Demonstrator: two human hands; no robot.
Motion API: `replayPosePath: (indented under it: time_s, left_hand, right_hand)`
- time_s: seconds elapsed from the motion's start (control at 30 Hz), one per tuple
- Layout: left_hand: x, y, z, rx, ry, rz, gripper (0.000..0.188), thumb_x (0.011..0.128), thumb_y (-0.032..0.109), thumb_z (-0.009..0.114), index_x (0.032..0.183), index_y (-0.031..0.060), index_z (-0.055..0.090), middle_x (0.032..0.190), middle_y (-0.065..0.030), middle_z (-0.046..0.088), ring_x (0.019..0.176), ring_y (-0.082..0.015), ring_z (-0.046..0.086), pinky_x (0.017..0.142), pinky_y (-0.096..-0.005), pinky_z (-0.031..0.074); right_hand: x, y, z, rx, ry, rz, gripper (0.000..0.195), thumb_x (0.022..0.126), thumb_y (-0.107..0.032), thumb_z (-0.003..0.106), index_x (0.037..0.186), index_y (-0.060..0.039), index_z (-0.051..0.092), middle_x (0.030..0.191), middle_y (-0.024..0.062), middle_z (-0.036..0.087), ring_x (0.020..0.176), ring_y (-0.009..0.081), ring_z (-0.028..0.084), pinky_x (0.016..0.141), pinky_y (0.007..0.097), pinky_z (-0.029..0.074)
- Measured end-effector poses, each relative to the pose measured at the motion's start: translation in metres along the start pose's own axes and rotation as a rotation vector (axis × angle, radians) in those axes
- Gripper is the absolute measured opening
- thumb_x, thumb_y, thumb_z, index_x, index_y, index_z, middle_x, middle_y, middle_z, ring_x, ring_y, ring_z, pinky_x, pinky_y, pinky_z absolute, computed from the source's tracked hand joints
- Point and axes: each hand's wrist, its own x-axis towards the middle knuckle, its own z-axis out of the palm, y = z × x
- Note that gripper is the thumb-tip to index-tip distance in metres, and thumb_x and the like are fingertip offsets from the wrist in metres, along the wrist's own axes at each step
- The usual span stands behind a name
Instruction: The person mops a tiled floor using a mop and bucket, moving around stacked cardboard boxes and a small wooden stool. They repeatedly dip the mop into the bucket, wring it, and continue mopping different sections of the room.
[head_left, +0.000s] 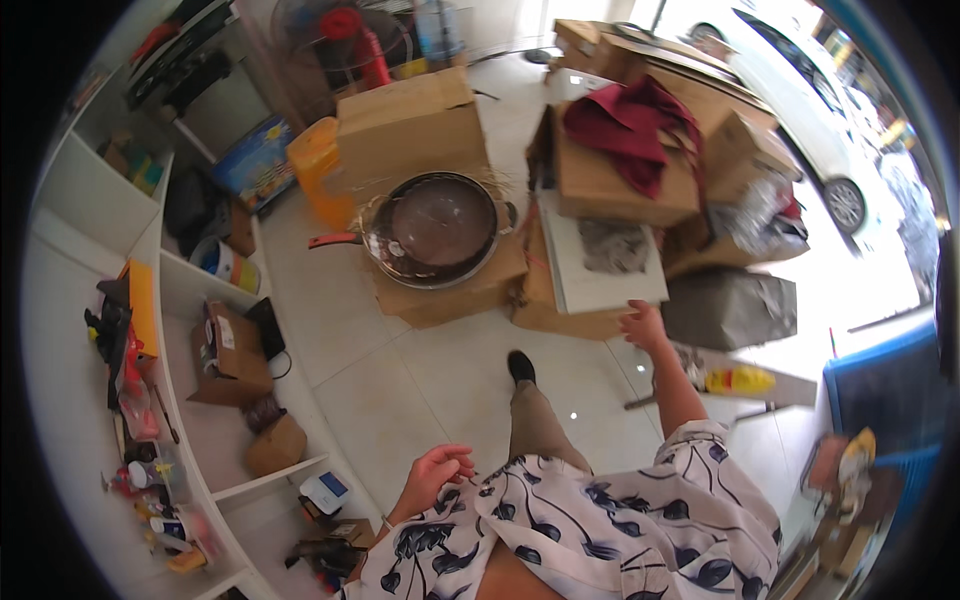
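My left hand (439, 472) hangs in front of the patterned shirt, fingers loosely bent, with nothing visible in it. Farther out, my right hand (643, 325) is beside the front corner of a flat white panel (574, 285); whether it touches the panel I cannot tell. A grey crumpled piece (616, 247) lies on that panel, which rests on a cardboard box (540, 311). To the left, a wide pan with a glass lid (442, 225) and a red handle (335, 240) sits on a low carton (427, 304).
A dark red cloth (637, 124) drapes over a stacked carton (626, 184). White shelves (270, 480) with assorted goods run along my left. An orange plastic container (319, 169) and a red fan (367, 56) stand ahead. At right, a low stand (795, 390) holds a yellow bottle (739, 380).
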Motion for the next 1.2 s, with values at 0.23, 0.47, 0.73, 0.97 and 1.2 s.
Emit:
replayPosePath:
  time_s: [0.23,0.47,0.73,0.97,1.2]
  left_hand:
    - [0.096,0.085,0.036,-0.014,0.149,-0.138,0.033,0.094,0.019,0.051,0.122,0.0025,0.056,0.102,-0.0058,0.062,0.093,-0.0132,0.06,0.079,-0.0261,0.047]
    - [0.123,0.111,0.059,0.016,0.304,-0.144,0.037,0.092,0.026,0.055,0.122,0.0046,0.057,0.1,-0.0019,0.058,0.087,-0.0095,0.056,0.076,-0.0245,0.045]
    - [0.129,0.099,0.062,-0.055,0.332,-0.022,0.038,0.092,0.027,0.056,0.122,0.004,0.055,0.097,-0.0019,0.057,0.082,-0.0083,0.055,0.073,-0.0236,0.046]
    - [0.108,0.076,0.04,0.106,0.424,0.059,0.038,0.093,0.027,0.054,0.123,0.0038,0.055,0.089,-0.0008,0.059,0.079,-0.0084,0.055,0.072,-0.0246,0.046]
    - [0.038,0.081,-0.006,0.135,0.608,0.238,0.036,0.093,0.025,0.055,0.124,0.0066,0.055,0.093,-0.0026,0.061,0.084,-0.009,0.055,0.075,-0.0248,0.046]
  right_hand:
    - [0.228,0.015,-0.051,-0.711,0.2,-0.189,0.093,0.062,-0.038,0.08,0.137,-0.0032,0.038,0.126,0.02,0.05,0.117,0.034,0.05,0.098,0.041,0.042]
    - [0.288,0.043,-0.023,-0.641,0.246,-0.116,0.097,0.056,-0.034,0.08,0.138,-0.0018,0.039,0.136,0.0245,0.044,0.129,0.0392,0.038,0.11,0.0461,0.032]
    - [0.228,-0.006,0.034,-0.413,-0.344,0.456,0.044,0.07,-0.015,0.069,0.112,-0.0023,0.061,0.095,0.015,0.066,0.075,0.0342,0.064,0.064,0.0462,0.054]
    - [0.015,-0.217,0.146,-0.11,-1.361,0.017,0.051,0.079,-0.01,0.074,0.125,0.0016,0.054,0.113,0.008,0.063,0.104,0.019,0.059,0.09,0.034,0.048]
    - [-0.083,-0.285,0.329,-0.14,-1.318,-0.402,0.034,0.085,-0.014,0.068,0.115,0.0022,0.062,0.103,0.0068,0.067,0.094,0.0159,0.062,0.083,0.0321,0.05]
